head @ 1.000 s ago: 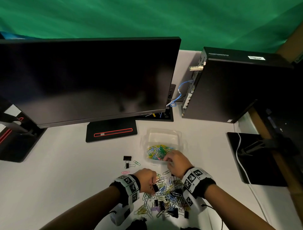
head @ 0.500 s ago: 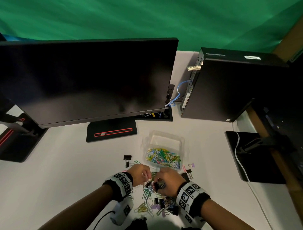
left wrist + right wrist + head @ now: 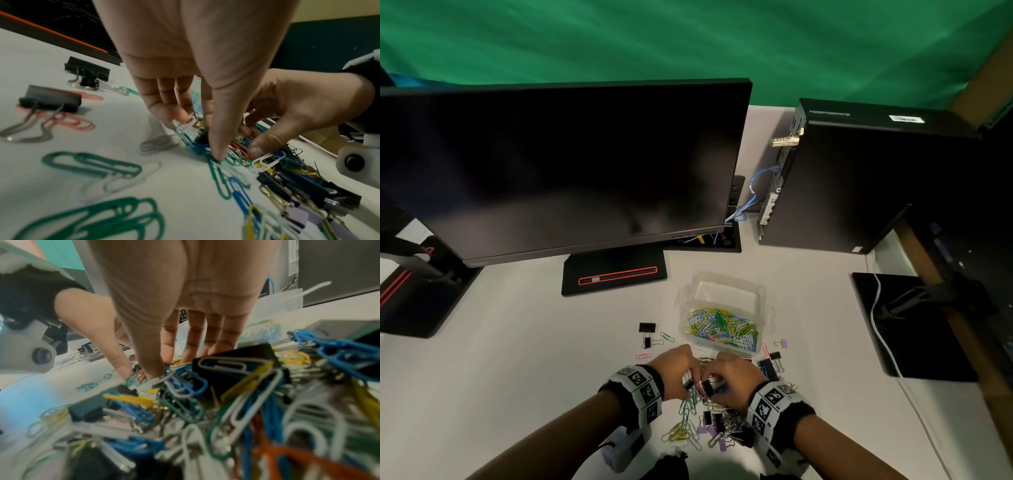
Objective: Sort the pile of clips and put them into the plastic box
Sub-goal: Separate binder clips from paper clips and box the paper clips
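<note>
A mixed pile of coloured paper clips and black binder clips (image 3: 709,421) lies on the white table just in front of me. Behind it stands the clear plastic box (image 3: 751,291), its near half filled with coloured paper clips (image 3: 722,325). Both hands meet at the pile's far edge. My left hand (image 3: 688,377) (image 3: 195,136) pinches a tangle of paper clips between thumb and fingers. My right hand (image 3: 717,387) (image 3: 168,366) pinches clips in the same tangle, thumb tip (image 3: 257,149) on an orange clip. A small black binder clip (image 3: 707,387) shows between the two hands.
Two black binder clips (image 3: 647,328) and a few loose paper clips lie left of the box, a purple binder clip (image 3: 782,343) right of it. A monitor (image 3: 558,171) and its stand (image 3: 616,274) fill the back, a black computer case (image 3: 859,185) back right, a black pad with a white cable (image 3: 914,325) right.
My right hand has come back from over the box to the pile and joined the left hand. The left hand has shifted slightly forward. The box now shows its clips unhidden.
</note>
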